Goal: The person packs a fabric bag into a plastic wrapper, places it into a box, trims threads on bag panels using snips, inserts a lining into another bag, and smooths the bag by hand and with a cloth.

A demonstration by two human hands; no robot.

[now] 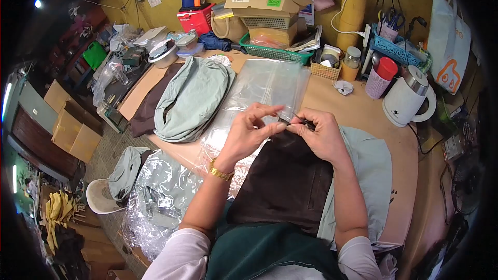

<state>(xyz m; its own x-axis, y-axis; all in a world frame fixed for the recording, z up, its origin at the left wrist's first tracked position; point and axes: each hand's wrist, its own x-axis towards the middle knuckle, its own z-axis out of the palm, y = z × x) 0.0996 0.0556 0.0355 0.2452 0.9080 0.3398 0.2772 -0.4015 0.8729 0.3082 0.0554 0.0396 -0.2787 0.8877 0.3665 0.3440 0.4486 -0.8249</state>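
Note:
A dark brown garment with a long pocket-like seam hangs over the near table edge, up against my body. Its narrow top end is between my two hands. My left hand, with a gold-coloured watch or bracelet at the wrist, pinches that top end with the thumb and forefinger; the other fingers are curled loosely. Close beside it, my right hand is closed in a pinch on a small dark thing at the same spot, too small to name. Pale green cloth lies under and to the right of the garment.
Clear plastic bags lie ahead of my hands. Left of them is a folded pale green garment on dark brown cloth. A white kettle, a cup, baskets and a cardboard box line the back. Plastic-wrapped cloth sits at the lower left.

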